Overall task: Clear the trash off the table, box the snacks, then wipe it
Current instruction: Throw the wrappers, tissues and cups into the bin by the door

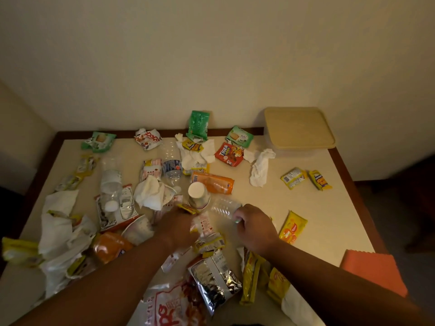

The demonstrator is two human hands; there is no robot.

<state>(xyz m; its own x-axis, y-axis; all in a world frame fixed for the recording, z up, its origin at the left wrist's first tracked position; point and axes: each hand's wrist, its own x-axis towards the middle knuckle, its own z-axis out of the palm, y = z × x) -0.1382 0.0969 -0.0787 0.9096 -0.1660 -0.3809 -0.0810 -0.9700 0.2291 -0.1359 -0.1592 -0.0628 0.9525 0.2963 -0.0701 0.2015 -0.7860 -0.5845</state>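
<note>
Counter (317,208): smooth cream top, dark wood rim, littered w/ wrappers. Clear bottle (223,205): thin ribbed plastic, on its side mid-counter, one end toward the person. R grip (253,228) is curled tight round that near end, knuckles up, holding it. The rest of the bottle sticks out past the fingers toward a paper cup (199,196), upside down w/ white base up, just beside the bottle.

L grip (179,223) reaches in just left of the bottle, fingertips at a flat yellow wrapper (188,208) by the cup's rim. Fingers are blurred & hidden behind the hand's back, so can't tell if it pinches or only touches.

Snacks: glossy orange packet (213,183) behind the cup; red Tiger packet (229,154) further back; yellow packet (292,228) to the right of R grip, apart from it. Crumpled white tissue (260,169) mid-right.

Square box (300,131), translucent walls, beige lid on, sits at back-right corner, well apart from both grips. Orange cloth (374,271) lies flat at front-right corner. Foil bag (215,278), silver lining showing, lies btw the forearms. The left pile is dim and the front edge is cut off.
</note>
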